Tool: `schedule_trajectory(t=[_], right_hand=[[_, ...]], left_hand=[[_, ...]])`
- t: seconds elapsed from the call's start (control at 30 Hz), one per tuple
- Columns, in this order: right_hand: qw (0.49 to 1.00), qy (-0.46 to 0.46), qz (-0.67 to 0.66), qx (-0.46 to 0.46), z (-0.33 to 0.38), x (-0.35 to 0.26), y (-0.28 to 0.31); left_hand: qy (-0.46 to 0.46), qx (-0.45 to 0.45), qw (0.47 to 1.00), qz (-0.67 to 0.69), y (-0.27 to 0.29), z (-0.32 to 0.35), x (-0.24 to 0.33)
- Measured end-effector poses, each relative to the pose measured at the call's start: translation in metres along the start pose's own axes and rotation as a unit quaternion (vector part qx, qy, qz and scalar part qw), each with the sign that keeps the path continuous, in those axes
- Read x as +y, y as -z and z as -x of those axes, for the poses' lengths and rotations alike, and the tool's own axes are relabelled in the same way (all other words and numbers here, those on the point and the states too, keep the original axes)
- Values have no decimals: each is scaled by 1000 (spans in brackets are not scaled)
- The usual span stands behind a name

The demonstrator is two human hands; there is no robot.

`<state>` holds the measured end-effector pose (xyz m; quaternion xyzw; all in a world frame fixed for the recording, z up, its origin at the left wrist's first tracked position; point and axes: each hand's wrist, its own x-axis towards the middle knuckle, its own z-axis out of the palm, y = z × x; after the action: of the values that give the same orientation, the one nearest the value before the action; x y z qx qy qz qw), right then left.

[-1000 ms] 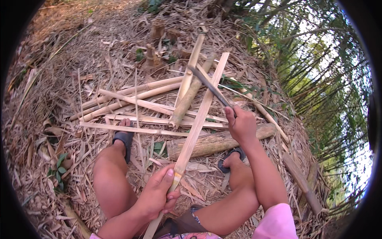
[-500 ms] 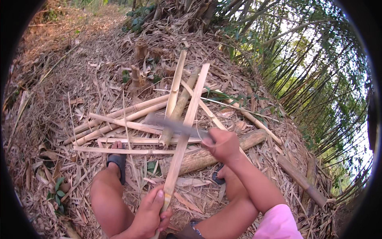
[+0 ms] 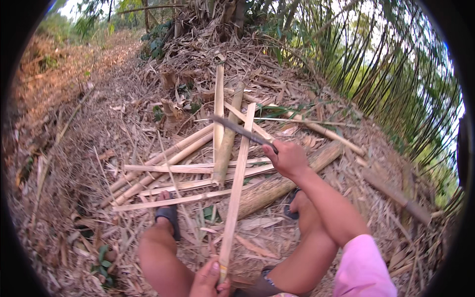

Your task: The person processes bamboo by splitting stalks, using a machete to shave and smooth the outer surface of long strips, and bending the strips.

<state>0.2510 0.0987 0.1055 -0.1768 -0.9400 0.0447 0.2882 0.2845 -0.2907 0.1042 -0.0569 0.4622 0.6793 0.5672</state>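
One long, pale bamboo strip (image 3: 239, 178) slants through the centre of the frame.
The left hand (image 3: 208, 282) grips its lower part at bottom centre; right of centre, the right hand (image 3: 288, 158) clasps a dark blade (image 3: 231, 126) crossing its upper part. Behind, a thick log (image 3: 275, 188) lies on dry leaves (image 3: 111, 131).

A long, pale, flat bamboo strip (image 3: 238, 190) slants up and slightly rightward from the left hand (image 3: 210, 281), yellowish near its lower end. A dark, narrow knife (image 3: 236, 128) in the right hand (image 3: 289, 159) passes before its upper part, tip leftward; whether they touch is hard to tell.
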Motion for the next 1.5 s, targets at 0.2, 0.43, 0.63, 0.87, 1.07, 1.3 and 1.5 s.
schedule_trajectory(t=[0.2, 0.43, 0.63, 0.87, 1.07, 1.3, 1.5], right_hand=[[971, 236, -10, -43, 31, -61, 11], [995, -33, -3, -90, -4, -2, 0], [984, 167, -28, -64, 27, -62, -2], [937, 318, -140, -39, 83, -155, 13], [942, 271, -196, 1, 96, -174, 34], [939, 308, -146, 48, 85, -158, 51], [929, 340, -129, 74, 80, -147, 46]], left_hand=[[-15, 60, 997, 52, 13, 11, -14], [2, 64, 998, -2, 3, 41, -28], [-49, 99, 994, -12, 1, 45, -17], [-66, 89, 994, 7, 21, 26, 3], [-98, 0, 993, 60, 18, -2, 48], [-144, -40, 989, 20, 0, -2, 51], [-163, -14, 986, -13, -9, 6, 49]])
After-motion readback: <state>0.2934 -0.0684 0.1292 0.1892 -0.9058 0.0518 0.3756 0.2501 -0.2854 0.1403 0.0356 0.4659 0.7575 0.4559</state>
